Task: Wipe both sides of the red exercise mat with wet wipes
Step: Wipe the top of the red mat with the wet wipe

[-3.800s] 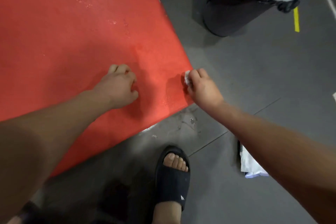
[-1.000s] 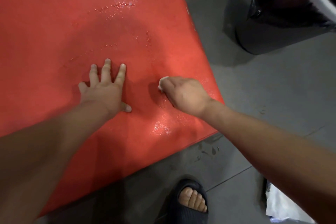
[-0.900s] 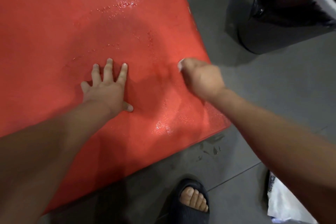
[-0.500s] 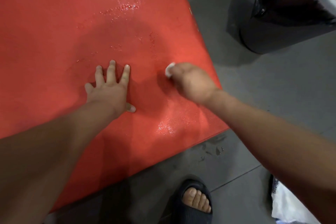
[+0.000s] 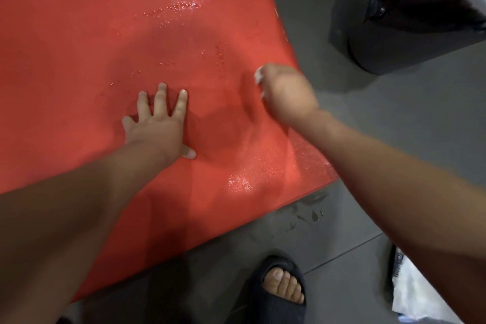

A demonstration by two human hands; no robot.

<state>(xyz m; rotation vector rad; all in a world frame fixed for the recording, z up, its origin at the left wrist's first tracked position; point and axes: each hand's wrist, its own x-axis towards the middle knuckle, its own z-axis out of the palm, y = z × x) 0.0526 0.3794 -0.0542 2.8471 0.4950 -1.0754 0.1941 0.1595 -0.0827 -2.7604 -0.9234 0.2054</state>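
The red exercise mat (image 5: 79, 60) lies flat on the grey floor and fills the left and middle of the view, with wet shiny patches near its far edge and near its close right corner. My left hand (image 5: 160, 123) presses flat on the mat with fingers spread. My right hand (image 5: 286, 95) is near the mat's right edge, fingers curled round a white wet wipe (image 5: 259, 77) that peeks out at the fingertips and touches the mat. The right hand is motion-blurred.
A black bin (image 5: 420, 16) with a bag liner and white rim stands on the floor at upper right. My foot in a black slide sandal (image 5: 278, 292) is below the mat's corner. A white packet (image 5: 413, 294) lies at lower right. Wet marks dot the floor by the corner.
My right hand with the wipe has swept back and forth across the mat near its right edge and is now a little further right. My left hand has stayed flat in place.
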